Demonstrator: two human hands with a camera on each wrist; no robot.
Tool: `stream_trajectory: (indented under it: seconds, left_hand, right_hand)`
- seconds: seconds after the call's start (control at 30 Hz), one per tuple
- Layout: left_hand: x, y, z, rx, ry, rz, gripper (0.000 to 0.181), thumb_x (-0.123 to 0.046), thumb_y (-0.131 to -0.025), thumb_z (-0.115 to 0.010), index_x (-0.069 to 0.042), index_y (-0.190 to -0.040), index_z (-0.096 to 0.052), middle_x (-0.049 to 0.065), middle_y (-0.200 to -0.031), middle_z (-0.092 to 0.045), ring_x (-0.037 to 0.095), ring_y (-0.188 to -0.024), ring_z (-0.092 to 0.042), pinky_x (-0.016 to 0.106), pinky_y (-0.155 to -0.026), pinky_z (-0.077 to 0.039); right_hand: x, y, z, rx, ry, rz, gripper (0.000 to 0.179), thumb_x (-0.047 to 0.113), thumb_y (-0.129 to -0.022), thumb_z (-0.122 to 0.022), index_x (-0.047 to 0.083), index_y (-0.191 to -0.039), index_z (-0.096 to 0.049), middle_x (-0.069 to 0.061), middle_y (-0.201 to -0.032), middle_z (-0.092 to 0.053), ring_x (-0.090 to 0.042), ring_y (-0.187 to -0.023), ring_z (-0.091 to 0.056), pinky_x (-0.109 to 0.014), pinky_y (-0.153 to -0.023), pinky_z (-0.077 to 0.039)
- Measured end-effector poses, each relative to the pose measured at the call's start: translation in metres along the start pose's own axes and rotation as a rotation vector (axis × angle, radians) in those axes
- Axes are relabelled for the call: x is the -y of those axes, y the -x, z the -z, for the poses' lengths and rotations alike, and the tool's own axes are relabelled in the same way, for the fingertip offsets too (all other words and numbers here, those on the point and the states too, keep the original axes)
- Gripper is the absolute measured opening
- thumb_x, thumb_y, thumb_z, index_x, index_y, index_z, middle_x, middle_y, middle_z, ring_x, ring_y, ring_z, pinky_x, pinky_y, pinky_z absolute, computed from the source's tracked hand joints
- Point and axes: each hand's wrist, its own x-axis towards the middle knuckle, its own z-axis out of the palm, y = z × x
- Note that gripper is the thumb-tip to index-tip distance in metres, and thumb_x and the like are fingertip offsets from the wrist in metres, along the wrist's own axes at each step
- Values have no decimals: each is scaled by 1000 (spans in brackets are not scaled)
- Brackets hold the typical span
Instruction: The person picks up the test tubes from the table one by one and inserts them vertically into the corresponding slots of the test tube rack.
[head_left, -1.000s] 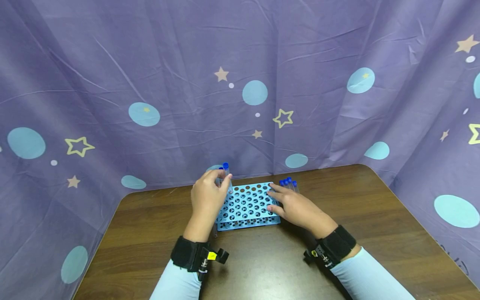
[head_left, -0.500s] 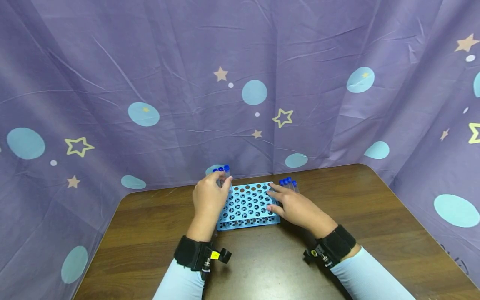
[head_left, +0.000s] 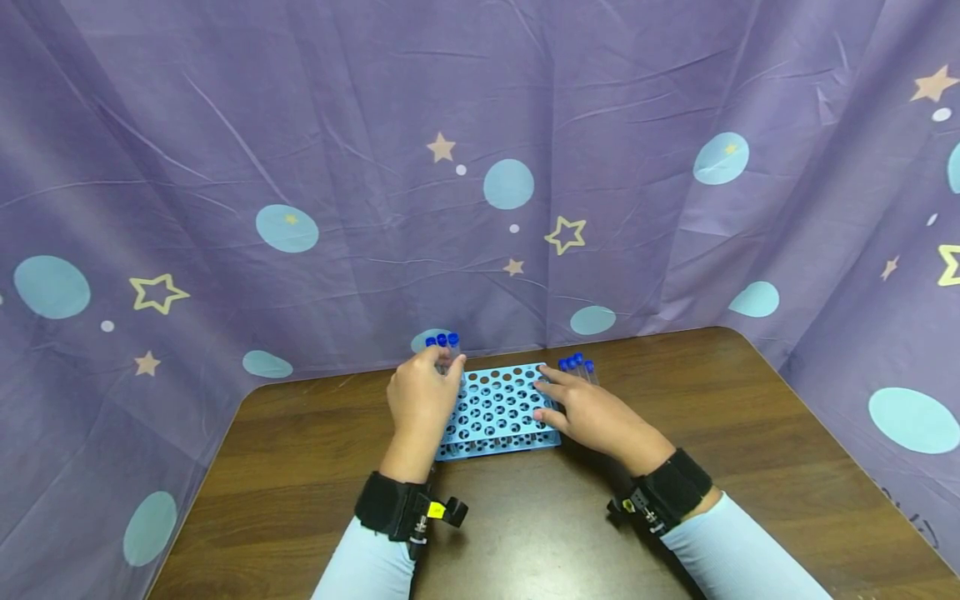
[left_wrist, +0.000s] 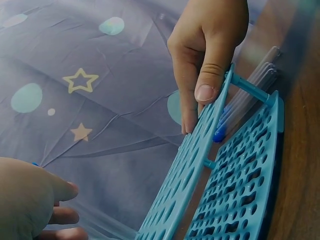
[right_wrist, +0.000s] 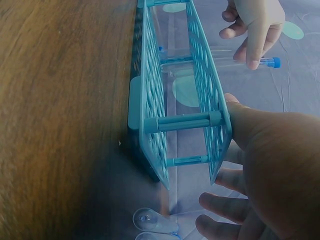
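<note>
With our left hand [head_left: 422, 392] nearly closed, we pinch a capped tube [head_left: 453, 340] between thumb and fingers, its blue cap poking up above them. The tube stands at the left end of the blue rack [head_left: 498, 408]; whether it sits in a hole, we cannot tell. Two more blue caps [head_left: 436, 340] show just beside that grip. Our right hand [head_left: 596, 415] is spread wide, its thumb touching the rack's other end. Behind its fingers are three spare tubes [head_left: 577, 365], near the worktop's [head_left: 300, 450] back edge.
</note>
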Motion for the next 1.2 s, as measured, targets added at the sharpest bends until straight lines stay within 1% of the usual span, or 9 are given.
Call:
stream_trajectory:
  seconds: [0.2,0.4,0.7,0.97,1.1,1.2]
  left_hand:
    - [-1,0,-3,11,-5,12,26,-39,-100,-88,-15,-110,-87,4,-100,-89,35,-83,-83,53,-71,-64]
    - [-1,1,-4,28,-21,22,27,-39,-101,-88,-14,-111,-87,5,-102,-89,36,-85,-84,53,-72,-65]
    - [0,2,-5,56,-30,59,28,-40,-101,-87,-15,-114,-87,4,-104,-89,38,-87,-83,54,-73,-64]
    - [-1,2,-7,63,-35,60,28,-42,-102,-86,-16,-114,-87,5,-105,-89,37,-86,-83,53,-72,-64]
    - [-2,2,-7,62,-35,55,28,-41,-102,-86,-16,-114,-87,5,-104,-89,36,-84,-83,51,-69,-64]
    - [-2,2,-7,58,-32,53,28,-41,-102,-86,-15,-114,-87,4,-104,-89,35,-85,-83,52,-70,-64]
  right_hand:
    - [0,0,0,2,0,-9,65,50,-113,-68,5,-160,-63,-18,-179,-46,-45,-160,-53,-59,-129,-48]
    - [1,0,1,7,-8,-19,64,50,-113,-68,6,-160,-63,-17,-180,-45,-45,-160,-52,-60,-129,-47]
    - [0,0,0,12,-5,-23,64,49,-113,-69,6,-160,-63,-17,-180,-45,-46,-160,-52,-60,-129,-47]
    - [-1,0,0,10,-4,-17,61,45,-113,-70,5,-160,-63,-19,-179,-46,-47,-159,-53,-61,-128,-48]
    - [-1,0,0,15,-2,-15,62,46,-113,-69,6,-160,-63,-19,-179,-45,-47,-159,-53,-61,-127,-49]
    - [-1,-1,1,16,2,-13,62,47,-113,-69,6,-160,-63,-18,-179,-46,-46,-159,-54,-60,-127,-49]
